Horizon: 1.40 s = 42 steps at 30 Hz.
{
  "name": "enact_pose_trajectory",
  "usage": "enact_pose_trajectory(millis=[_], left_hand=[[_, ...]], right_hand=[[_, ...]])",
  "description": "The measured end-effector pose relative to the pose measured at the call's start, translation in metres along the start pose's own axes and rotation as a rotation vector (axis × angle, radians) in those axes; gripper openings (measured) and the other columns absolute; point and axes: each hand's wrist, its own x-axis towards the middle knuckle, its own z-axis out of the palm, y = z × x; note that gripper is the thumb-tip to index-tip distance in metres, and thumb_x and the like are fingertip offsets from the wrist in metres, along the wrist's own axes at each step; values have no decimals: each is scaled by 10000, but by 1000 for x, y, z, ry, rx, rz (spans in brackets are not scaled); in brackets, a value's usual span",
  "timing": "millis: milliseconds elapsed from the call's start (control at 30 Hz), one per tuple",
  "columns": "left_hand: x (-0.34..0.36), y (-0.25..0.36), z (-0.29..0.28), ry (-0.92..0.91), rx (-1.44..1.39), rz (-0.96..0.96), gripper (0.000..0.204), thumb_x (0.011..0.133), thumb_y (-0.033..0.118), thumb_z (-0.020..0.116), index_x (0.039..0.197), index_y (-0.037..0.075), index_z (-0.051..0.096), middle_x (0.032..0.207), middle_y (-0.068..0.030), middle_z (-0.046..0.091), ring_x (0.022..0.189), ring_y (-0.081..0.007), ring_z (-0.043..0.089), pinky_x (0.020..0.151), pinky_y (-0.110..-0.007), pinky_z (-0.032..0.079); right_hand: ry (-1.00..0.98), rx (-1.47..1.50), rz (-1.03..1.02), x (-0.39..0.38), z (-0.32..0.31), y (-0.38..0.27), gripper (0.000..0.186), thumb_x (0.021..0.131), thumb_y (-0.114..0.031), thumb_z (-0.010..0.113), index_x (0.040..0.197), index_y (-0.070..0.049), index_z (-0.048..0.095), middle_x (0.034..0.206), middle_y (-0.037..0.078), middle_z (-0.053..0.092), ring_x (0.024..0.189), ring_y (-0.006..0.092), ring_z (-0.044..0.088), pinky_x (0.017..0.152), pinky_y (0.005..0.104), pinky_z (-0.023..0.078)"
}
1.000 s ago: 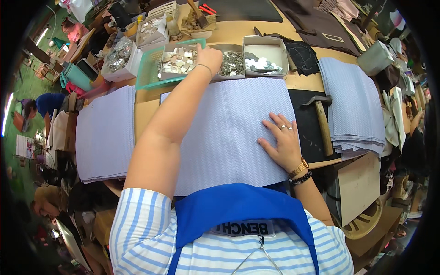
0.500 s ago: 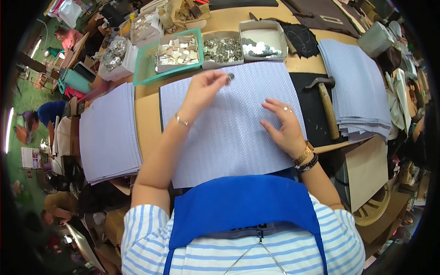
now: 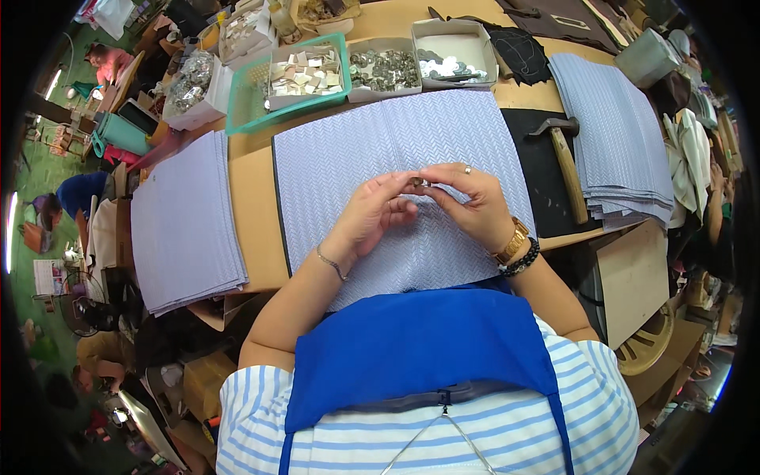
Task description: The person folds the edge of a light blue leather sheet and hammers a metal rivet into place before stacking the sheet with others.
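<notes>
My left hand [image 3: 374, 207] and my right hand [image 3: 465, 202] meet over a lavender, herringbone-textured sheet [image 3: 332, 174], their fingertips pinching a small metal piece [image 3: 417, 182]. Its exact form is too small to tell. Behind the sheet sit open boxes of small pale squares [image 3: 305, 77], metal fittings [image 3: 382, 73] and shiny discs [image 3: 451, 70], the squares' box inside a turquoise basket [image 3: 245, 104]. To the right of the sheet a wooden-handled hammer [image 3: 567, 174] lies on a black mat [image 3: 538, 215].
Stacks of lavender sheets lie at left [image 3: 180, 222] and right [image 3: 606, 142]. A box of bagged fittings [image 3: 194, 87] and a grey container [image 3: 643, 59] stand toward the back. Co-workers [image 3: 79, 190] are at the far left. A pale board [image 3: 633, 289] is below the table's right edge.
My left hand has come back from the boxes to the sheet's middle with a small metal piece. My right hand has left its spot on the sheet and joined it at the piece.
</notes>
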Motion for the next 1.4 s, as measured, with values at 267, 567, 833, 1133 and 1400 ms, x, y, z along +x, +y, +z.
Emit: enact_pose_trajectory(millis=[267, 567, 833, 1133, 1400], left_hand=[[18, -3, -16, 105, 194, 129, 255, 1013, 177, 704, 1194, -2, 721, 1048, -59, 747, 873, -100, 688, 798, -233, 581], [110, 109, -55, 462, 1556, 966, 251, 942, 162, 733, 1183, 100, 765, 1013, -114, 763, 893, -279, 725, 817, -361, 557], [98, 78, -59, 372, 1933, 845, 285, 963, 224, 689, 1231, 126, 701, 1200, -114, 704, 1042, -313, 685, 901, -417, 538], [42, 38, -14, 184, 1434, 867, 285, 953, 266, 718, 1216, 157, 727, 1193, -46, 741, 1109, -260, 688, 1117, -553, 385], [41, 27, -15, 74, 1296, 850, 182, 930, 147, 762, 1106, 114, 788, 1040, -65, 774, 956, -202, 718, 945, -329, 510]], right_hand=[[49, 63, 90, -6, 7, 3, 285, 899, -7, 760, 1183, -17, 736, 1093, 117, 755, 975, 197, 736, 862, 300, 587], [95, 363, 447, -10, 4, 29, 256, 943, -30, 743, 1197, -12, 719, 1102, 72, 749, 960, 98, 710, 845, 247, 569], [88, 314, 478, -10, -2, 29, 261, 940, -47, 756, 1198, -29, 725, 991, 26, 756, 891, 70, 698, 816, 227, 560], [125, 658, 570, 34, -2, 28, 351, 908, -56, 803, 1220, -23, 644, 1090, 57, 728, 948, 81, 684, 823, 225, 571], [60, 596, 554, 19, 4, 40, 240, 918, -68, 798, 1120, -29, 676, 1045, 45, 739, 939, 87, 697, 814, 236, 578]])
